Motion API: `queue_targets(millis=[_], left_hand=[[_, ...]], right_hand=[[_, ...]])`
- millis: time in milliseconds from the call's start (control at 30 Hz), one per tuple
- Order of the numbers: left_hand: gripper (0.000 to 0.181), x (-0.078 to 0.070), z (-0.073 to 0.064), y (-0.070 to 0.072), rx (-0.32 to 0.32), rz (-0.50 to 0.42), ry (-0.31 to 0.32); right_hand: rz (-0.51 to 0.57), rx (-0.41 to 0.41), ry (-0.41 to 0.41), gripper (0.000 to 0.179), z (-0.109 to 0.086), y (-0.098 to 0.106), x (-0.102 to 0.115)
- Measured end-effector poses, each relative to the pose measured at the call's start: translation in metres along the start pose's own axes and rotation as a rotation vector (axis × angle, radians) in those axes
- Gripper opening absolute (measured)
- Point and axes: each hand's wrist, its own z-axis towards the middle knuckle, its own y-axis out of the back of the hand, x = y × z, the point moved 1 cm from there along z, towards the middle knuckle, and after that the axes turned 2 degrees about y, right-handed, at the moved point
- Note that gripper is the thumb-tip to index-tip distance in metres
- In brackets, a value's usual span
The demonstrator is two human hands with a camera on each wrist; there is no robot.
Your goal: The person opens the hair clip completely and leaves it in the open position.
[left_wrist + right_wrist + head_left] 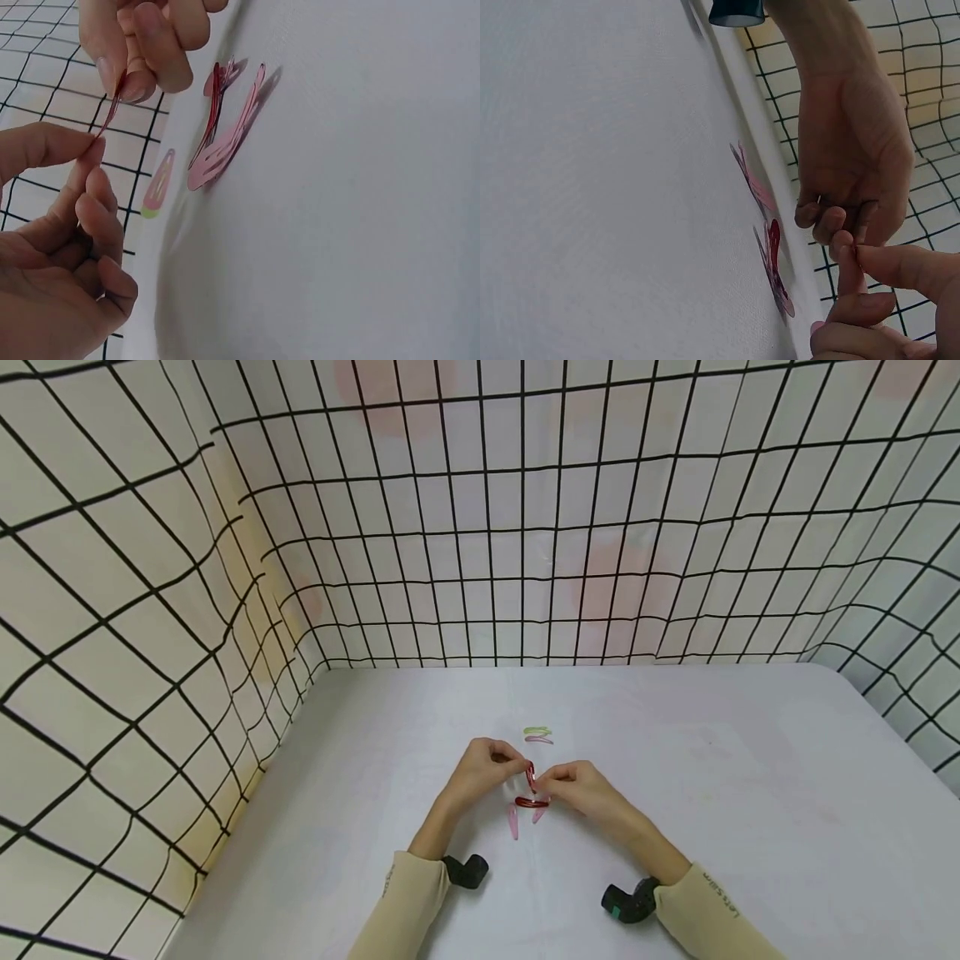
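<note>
A thin red snap hair clip (531, 777) is held up between both hands. My left hand (483, 770) pinches one end of it between thumb and forefinger. At its other end, the thumb and forefinger of my right hand (585, 788) pinch it too. In the left wrist view the red clip (112, 112) spans the gap between the fingertips, seen nearly edge-on. Just below the hands, another red hair clip (532, 802) lies across the top of two pink hair clips (513, 822) on the white table.
Beyond the hands lie a yellow-green hair clip (537, 730) and a pink one (539, 740), close together. Black wire mesh (487, 535) stands along the back and both sides of the white table (750, 810). Each wrist wears a black camera mount (632, 902).
</note>
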Motion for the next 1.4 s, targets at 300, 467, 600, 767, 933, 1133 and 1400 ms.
queue_targets(millis=[300, 467, 600, 767, 933, 1133, 1400], left_hand=[[0.014, -0.001, 0.001, -0.001, -0.122, 0.001, 0.037], [0.017, 0.001, 0.001, 0.000, -0.107, 0.009, 0.061], [0.016, 0.003, 0.001, 0.001, -0.062, 0.017, 0.057], [0.014, 0.003, 0.002, 0.002, -0.030, 0.014, -0.011], [0.015, 0.002, 0.004, 0.002, -0.032, -0.001, -0.119], [0.015, 0.001, 0.003, 0.002, -0.056, 0.035, -0.159], [0.012, 0.003, 0.005, 0.004, -0.095, 0.053, -0.148]], right_hand=[[-0.203, -0.118, 0.146, 0.013, 0.003, -0.003, -0.001], [-0.281, -0.216, 0.261, 0.006, 0.002, 0.000, 0.001], [-0.320, -0.249, 0.279, 0.006, 0.001, 0.007, 0.001], [-0.314, -0.252, 0.254, 0.010, 0.002, 0.011, 0.001], [-0.207, -0.229, 0.117, 0.018, 0.002, 0.011, 0.001], [-0.144, -0.210, 0.014, 0.024, 0.002, 0.013, 0.001], [-0.193, -0.205, 0.154, 0.018, 0.004, 0.015, -0.005]])
